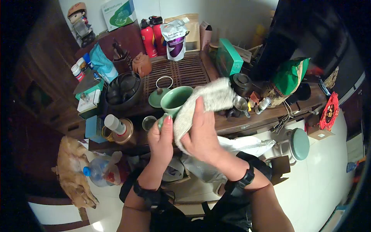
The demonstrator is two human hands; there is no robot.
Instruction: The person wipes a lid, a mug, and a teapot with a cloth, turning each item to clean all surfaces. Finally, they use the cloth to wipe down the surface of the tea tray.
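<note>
A pale green ceramic mug [176, 96] is tilted above the front edge of the tea table. My left hand [161, 137] is closed around its handle side, thumb on top. My right hand [204, 133] grips a whitish cloth [216, 94] and presses it against the mug's right side. Part of the mug's outer wall is hidden by the cloth. Just left of the mug lies a green lid [156, 98] with a knob, on the slatted tea tray [181, 69]. A small glass cup [149, 123] stands near my left hand.
A black bowl [123, 91] of dark cups and a clay teapot [142, 63] stand left. A metal strainer [241, 104] and dark canister [241, 83] are right. A dog [73, 170] lies on the floor beside a water bottle [98, 176]. A green-topped stool [299, 144] stands right.
</note>
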